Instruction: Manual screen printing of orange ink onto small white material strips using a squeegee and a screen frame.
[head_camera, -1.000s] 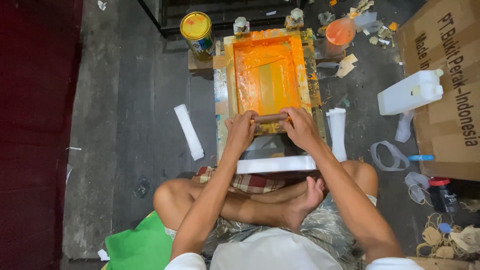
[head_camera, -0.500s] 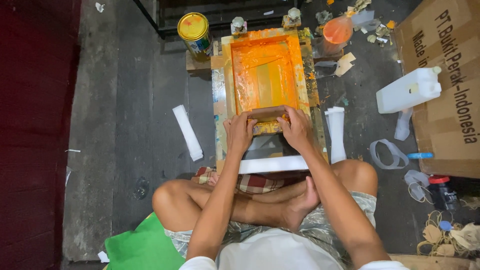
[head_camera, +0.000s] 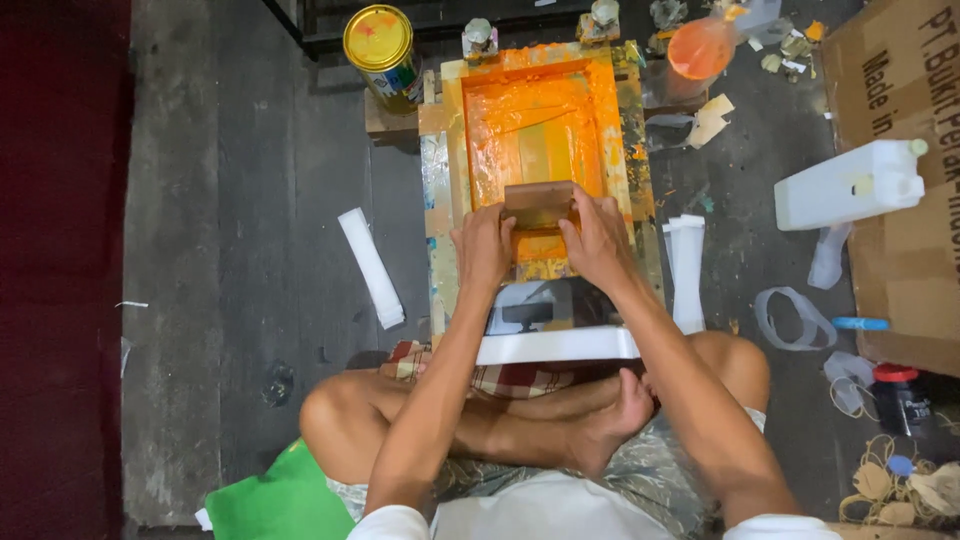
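From the head camera, the person sits cross-legged on the floor before a screen-printing frame (head_camera: 540, 130) flooded with orange ink. The left hand (head_camera: 482, 247) and the right hand (head_camera: 598, 240) are both closed around the ends of a wooden squeegee (head_camera: 540, 203), which lies across the lower middle of the screen. A yellow-lidded paint can (head_camera: 383, 55) stands beside the frame's far left corner. A white jerrycan (head_camera: 850, 185) lies well apart at right, against a cardboard box (head_camera: 915, 200).
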